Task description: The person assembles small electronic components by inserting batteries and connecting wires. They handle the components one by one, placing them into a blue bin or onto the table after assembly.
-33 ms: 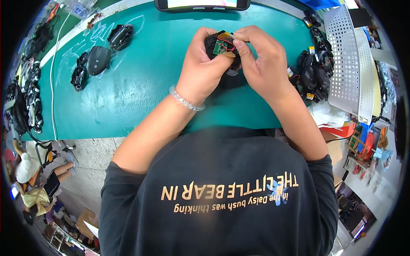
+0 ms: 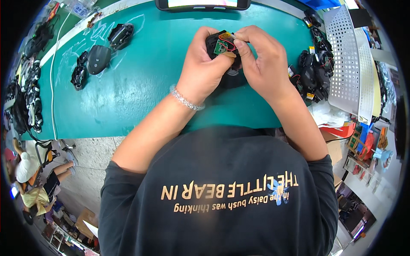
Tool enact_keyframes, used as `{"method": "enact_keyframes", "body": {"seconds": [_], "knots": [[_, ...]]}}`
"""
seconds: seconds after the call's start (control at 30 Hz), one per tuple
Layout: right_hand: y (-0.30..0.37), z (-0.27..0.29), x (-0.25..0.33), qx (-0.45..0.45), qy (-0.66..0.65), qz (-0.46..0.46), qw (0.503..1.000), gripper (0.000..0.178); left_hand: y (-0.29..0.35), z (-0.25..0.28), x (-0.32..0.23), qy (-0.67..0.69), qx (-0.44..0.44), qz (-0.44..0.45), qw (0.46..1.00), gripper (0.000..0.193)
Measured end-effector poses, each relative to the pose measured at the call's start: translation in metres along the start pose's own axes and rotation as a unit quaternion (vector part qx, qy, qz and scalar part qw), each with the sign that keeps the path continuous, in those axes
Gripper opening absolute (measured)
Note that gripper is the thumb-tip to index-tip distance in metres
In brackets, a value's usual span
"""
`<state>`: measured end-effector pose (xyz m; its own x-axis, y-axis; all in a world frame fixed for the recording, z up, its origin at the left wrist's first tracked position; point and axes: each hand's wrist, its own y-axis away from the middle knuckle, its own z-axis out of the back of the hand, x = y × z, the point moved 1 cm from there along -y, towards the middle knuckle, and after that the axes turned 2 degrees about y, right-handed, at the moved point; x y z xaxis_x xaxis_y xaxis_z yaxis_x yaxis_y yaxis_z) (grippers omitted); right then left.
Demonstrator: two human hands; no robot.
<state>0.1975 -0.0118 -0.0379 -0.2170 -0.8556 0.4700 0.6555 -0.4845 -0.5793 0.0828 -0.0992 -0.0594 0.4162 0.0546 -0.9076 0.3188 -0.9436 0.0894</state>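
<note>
Above the green mat [image 2: 141, 89], my two hands meet around a black computer-mouse shell [image 2: 211, 42]. My left hand [image 2: 203, 68] cups the shell from the left and underneath. My right hand [image 2: 262, 59] pinches its top right edge with thumb and forefinger. A small green circuit board [image 2: 221, 47] with thin red wires sits exposed in the shell between my fingertips. A clear beaded bracelet [image 2: 185, 99] circles my left wrist. Most of the shell is hidden by my fingers.
Black mouse shells [image 2: 99, 57] lie at the mat's far left. A heap of black wired parts [image 2: 316, 68] sits to the right beside a white perforated panel [image 2: 344, 59]. A dark flat device [image 2: 203, 4] lies at the far edge. Cables [image 2: 25, 98] hang left.
</note>
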Motion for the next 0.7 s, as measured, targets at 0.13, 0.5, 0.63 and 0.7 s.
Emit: {"method": "enact_keyframes", "body": {"seconds": [0.13, 0.5, 0.63, 0.7], "knots": [[0.0, 0.012, 0.003, 0.035, 0.05, 0.026, 0.998, 0.007, -0.001, -0.002, 0.0, -0.06, 0.013, -0.035, 0.997, 0.029], [0.008, 0.031, 0.009, 0.093, -0.181, -0.128, 0.971, 0.021, 0.004, -0.006, 0.004, -0.196, 0.058, -0.185, 0.961, 0.026], [0.006, 0.033, 0.015, 0.115, -0.208, -0.119, 0.964, 0.023, 0.007, -0.007, 0.001, -0.197, 0.065, -0.174, 0.963, 0.026], [0.006, 0.034, 0.015, 0.123, -0.229, -0.123, 0.958, 0.022, 0.008, -0.007, 0.0, -0.208, 0.073, -0.187, 0.957, 0.026]]}}
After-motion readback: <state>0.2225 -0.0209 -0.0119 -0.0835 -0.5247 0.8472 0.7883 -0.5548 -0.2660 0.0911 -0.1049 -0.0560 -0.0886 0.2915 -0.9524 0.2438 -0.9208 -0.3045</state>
